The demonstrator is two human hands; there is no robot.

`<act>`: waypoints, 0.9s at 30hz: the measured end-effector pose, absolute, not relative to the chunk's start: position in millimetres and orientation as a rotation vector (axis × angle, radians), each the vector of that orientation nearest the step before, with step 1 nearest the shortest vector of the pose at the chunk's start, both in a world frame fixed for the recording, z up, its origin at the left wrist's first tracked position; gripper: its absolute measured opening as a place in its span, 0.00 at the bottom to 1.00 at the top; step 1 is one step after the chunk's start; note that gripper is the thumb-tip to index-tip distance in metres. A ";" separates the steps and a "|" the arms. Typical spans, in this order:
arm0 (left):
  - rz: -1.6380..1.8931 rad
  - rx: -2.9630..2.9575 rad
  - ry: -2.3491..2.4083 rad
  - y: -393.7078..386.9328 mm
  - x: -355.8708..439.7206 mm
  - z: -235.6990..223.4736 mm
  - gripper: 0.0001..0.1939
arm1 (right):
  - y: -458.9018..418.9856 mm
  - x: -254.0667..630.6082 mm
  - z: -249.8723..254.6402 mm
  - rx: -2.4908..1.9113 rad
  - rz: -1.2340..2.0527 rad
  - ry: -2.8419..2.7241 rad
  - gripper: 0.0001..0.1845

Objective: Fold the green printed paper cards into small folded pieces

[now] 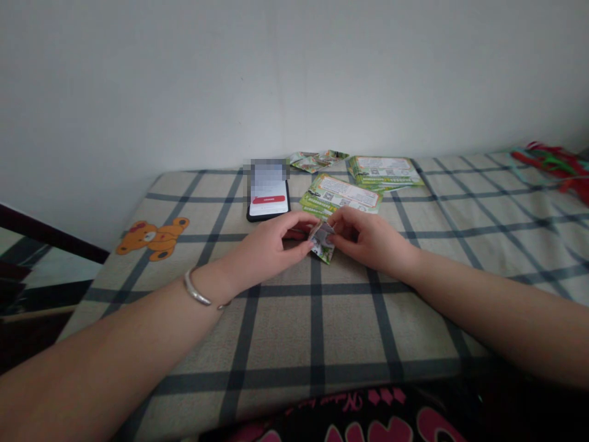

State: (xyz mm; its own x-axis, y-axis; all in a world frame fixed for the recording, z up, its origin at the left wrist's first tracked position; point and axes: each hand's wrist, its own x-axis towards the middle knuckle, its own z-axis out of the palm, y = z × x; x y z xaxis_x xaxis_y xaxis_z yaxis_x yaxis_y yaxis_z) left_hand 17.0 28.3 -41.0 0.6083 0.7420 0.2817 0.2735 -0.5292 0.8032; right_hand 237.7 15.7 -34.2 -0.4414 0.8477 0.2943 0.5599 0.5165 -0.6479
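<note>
- Checked beige cloth with dark grid lines [285, 331] covers the table across the lower frame.
- Black smartphone [268, 199] and green printed paper packets [341, 193] lie upper centre.
- Left hand [267, 245] and right hand [368, 239] meet at centre, both pinching one small folded green-and-silver packet [323, 240].

near edge: bare checked cloth [276, 331], open path | behind hands: phone [268, 195], leaflet stacks [363, 184] block far side | right: red-green bundle [556, 162] at the edge | left: open up to bear patch [154, 238]
</note>
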 end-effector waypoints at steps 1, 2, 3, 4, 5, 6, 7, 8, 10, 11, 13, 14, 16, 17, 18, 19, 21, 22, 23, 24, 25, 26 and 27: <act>0.789 2.131 0.796 28.8 15.7 -39.6 0.17 | 16.5 238.7 -34.5 -1.140 0.611 -2.173 0.06; 0.769 2.183 0.798 29.5 14.4 -37.8 0.17 | 17.3 239.6 -34.8 -1.136 0.591 -2.192 0.06; 0.749 2.250 0.809 30.2 13.1 -35.7 0.17 | 18.1 240.5 -34.9 -1.130 0.564 -2.211 0.05; 0.722 2.325 0.832 31.0 11.9 -33.7 0.17 | 18.8 241.4 -34.9 -1.124 0.537 -2.231 0.05; 0.709 2.394 0.840 31.8 10.7 -31.8 0.18 | 19.4 242.2 -34.7 -1.114 0.514 -2.249 0.06; 0.697 2.455 0.839 32.6 9.6 -30.3 0.18 | 19.7 243.0 -34.5 -1.104 0.497 -2.266 0.06; 0.692 2.503 0.825 33.4 8.7 -29.3 0.18 | 19.9 243.7 -34.1 -1.094 0.486 -2.280 0.06; 0.693 2.539 0.804 34.2 7.9 -28.7 0.18 | 20.0 244.3 -33.6 -1.085 0.482 -2.292 0.07; 0.693 2.586 0.768 35.2 6.6 -29.0 0.17 | 19.8 245.2 -32.3 -1.069 0.479 -2.316 0.07; 0.696 2.606 0.755 35.5 6.2 -29.5 0.17 | 19.7 245.6 -31.6 -1.061 0.475 -2.327 0.06; 0.701 2.648 0.735 35.8 5.7 -31.0 0.17 | 19.7 246.6 -29.9 -1.051 0.464 -2.352 0.06; 0.701 2.667 0.722 35.8 5.7 -31.7 0.17 | 19.9 247.3 -28.9 -1.047 0.454 -2.369 0.06; 0.701 2.694 0.696 35.7 6.1 -32.8 0.17 | 20.5 248.8 -26.7 -1.033 0.423 -2.410 0.06; 0.703 2.701 0.685 35.6 6.5 -33.3 0.17 | 20.9 249.7 -25.7 -1.022 0.402 -2.431 0.06; 0.705 2.707 0.678 35.4 6.9 -33.6 0.17 | 21.3 250.6 -24.7 -1.010 0.382 -2.448 0.07; 0.709 2.711 0.673 35.1 7.3 -33.8 0.16 | 21.7 251.6 -23.9 -1.000 0.366 -2.461 0.08; 0.713 2.718 0.668 34.2 8.0 -34.0 0.16 | 22.4 253.4 -22.9 -0.990 0.353 -2.481 0.09; 0.710 2.725 0.663 33.7 8.2 -34.0 0.16 | 22.7 254.2 -22.7 -0.988 0.350 -2.492 0.10; 0.705 2.734 0.656 33.2 8.4 -34.0 0.16 | 23.1 254.9 -22.5 -0.987 0.349 -2.503 0.11; 0.699 2.746 0.648 32.8 8.5 -34.0 0.16 | 23.3 255.5 -22.3 -0.982 0.347 -2.518 0.11; 0.692 2.759 0.639 32.4 8.6 -34.1 0.16 | 23.4 256.0 -22.1 -0.972 0.343 -2.534 0.11; 0.688 2.772 0.631 32.1 8.7 -34.1 0.16 | 23.4 256.4 -21.7 -0.959 0.339 -2.548 0.11; 0.688 2.782 0.627 31.9 8.9 -34.1 0.16 | 23.2 256.7 -21.2 -0.947 0.336 -2.560 0.11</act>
State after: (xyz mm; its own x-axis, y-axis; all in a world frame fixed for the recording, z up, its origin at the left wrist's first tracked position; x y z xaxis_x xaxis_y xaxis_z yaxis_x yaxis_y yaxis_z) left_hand 8.9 31.9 -34.1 0.8009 0.4491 0.3961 0.3524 -0.8882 0.2947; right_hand 256.7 23.2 -21.2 -0.6960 0.6636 0.2743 0.5704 0.7430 -0.3502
